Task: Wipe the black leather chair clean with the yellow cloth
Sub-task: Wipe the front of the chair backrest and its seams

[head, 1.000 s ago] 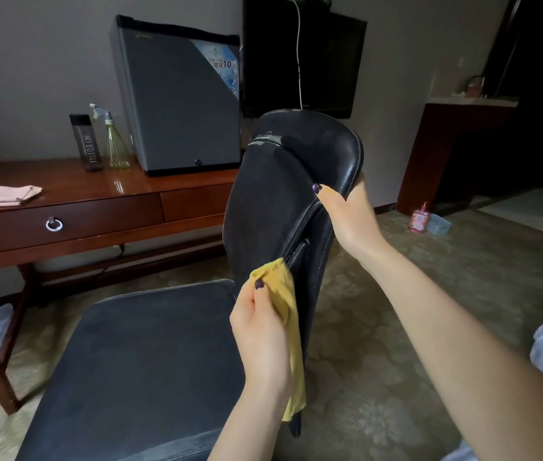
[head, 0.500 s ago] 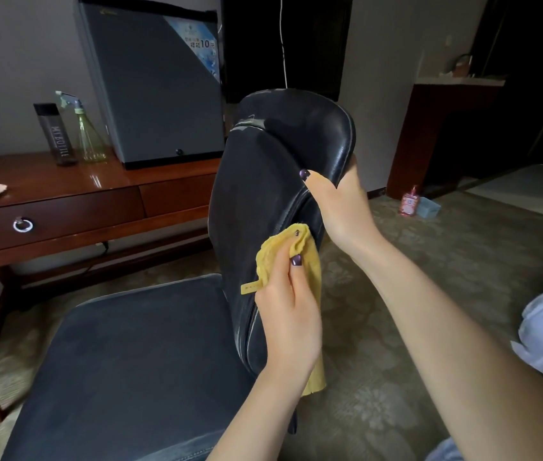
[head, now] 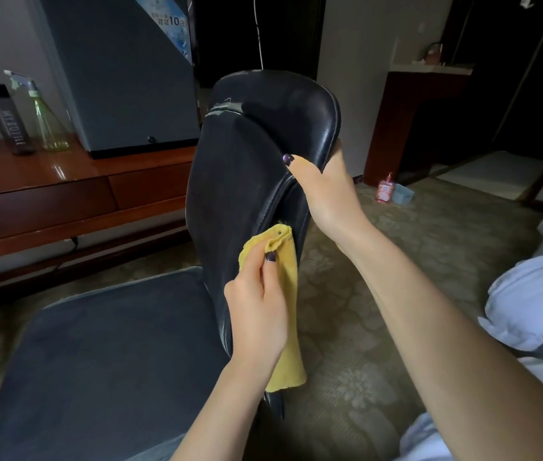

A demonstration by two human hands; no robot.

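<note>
yellow cloth (head: 288,294) seemingly crept up chair (head: 240,181) seam | left grip (head: 256,314) clamped on cloth | right grip (head: 326,194) clamped on chair edge

Left hand (head: 256,314) presses yellow cloth (head: 288,277) on chair backrest (head: 240,181); right hand (head: 326,197) grips edge.

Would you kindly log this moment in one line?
left hand: holds yellow cloth against black leather chair | right hand: grips its backrest edge

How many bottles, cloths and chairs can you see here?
Bottles: 3 (dark bottle and green spray bottle on the desk, red bottle on the floor)
Cloths: 1 (yellow cloth)
Chairs: 1 (black leather chair)
Total: 5
</note>
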